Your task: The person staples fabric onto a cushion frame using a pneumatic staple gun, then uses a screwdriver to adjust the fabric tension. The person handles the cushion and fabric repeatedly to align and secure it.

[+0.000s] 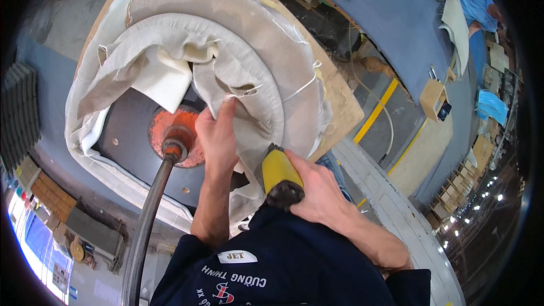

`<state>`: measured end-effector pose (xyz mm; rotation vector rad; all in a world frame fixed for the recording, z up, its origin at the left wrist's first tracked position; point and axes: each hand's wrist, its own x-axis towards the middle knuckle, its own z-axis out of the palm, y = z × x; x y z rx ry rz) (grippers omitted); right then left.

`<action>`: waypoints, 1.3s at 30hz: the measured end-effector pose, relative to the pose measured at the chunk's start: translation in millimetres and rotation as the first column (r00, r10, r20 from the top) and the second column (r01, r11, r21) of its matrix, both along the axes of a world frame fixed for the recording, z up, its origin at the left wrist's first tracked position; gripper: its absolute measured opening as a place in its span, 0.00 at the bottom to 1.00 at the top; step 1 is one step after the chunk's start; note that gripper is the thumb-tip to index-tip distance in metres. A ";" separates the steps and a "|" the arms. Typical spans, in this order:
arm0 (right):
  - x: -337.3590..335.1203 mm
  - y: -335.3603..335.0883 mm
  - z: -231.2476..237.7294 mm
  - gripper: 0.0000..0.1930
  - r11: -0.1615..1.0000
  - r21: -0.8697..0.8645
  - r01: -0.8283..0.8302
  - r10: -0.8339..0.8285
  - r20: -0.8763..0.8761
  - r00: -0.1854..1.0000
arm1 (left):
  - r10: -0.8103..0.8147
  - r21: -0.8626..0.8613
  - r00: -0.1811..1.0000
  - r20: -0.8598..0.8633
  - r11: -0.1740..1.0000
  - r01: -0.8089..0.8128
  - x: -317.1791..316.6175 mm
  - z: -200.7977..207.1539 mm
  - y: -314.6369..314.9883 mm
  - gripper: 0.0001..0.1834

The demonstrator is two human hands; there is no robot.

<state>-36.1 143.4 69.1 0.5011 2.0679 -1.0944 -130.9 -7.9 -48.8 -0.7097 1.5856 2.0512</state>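
A rounded upholstered furniture piece (153,1), wrapped in beige-grey fabric with loose threads, lies before me with its inside facing up. My left hand (218,136) is closed, pinching a loose, wrinkled flap of the fabric (218,79) between thumb and fingers. White padding (170,82) shows beneath the folded cloth. Close beside it on the right, my right hand (317,190) is wrapped round a yellow and black staple gun (277,167). The tool's front end points at the inner edge of the fabric; whether it touches cannot be made out.
A metal pole (148,215) rises toward me from an orange-red disc (161,122) inside the piece. Wooden board (340,105) lies under it. To the right are a blue-grey table (385,17), a wooden box (433,97) with tools and a co-worker's blue sleeve (473,0).
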 end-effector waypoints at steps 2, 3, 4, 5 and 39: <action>-3.9 -2.3 -0.7 0.42 1.000 0.011 -0.015 0.015 -0.013 1.000 | -0.047 -0.046 0.996 -0.076 0.998 0.044 -8.3 -2.4 0.6 0.11; -11.1 0.6 -1.3 0.42 1.000 0.006 -0.026 0.026 0.009 1.000 | -0.036 -0.058 0.995 -0.097 0.998 0.030 -16.0 -2.8 5.5 0.12; -18.9 3.9 -2.4 0.42 0.999 0.002 -0.039 0.039 0.031 0.999 | -0.023 -0.070 0.993 -0.119 0.997 0.015 -24.1 -2.1 10.9 0.12; -22.3 6.8 -2.5 0.42 0.999 -0.002 -0.053 0.053 0.052 0.997 | -0.010 -0.082 0.990 -0.141 0.997 -0.002 -28.0 -0.6 14.6 0.12; -81.9 22.8 -5.2 0.48 0.981 0.050 -0.189 0.187 0.047 0.981 | 0.071 -0.263 0.993 -0.099 0.960 -0.095 -5.4 16.5 34.8 0.06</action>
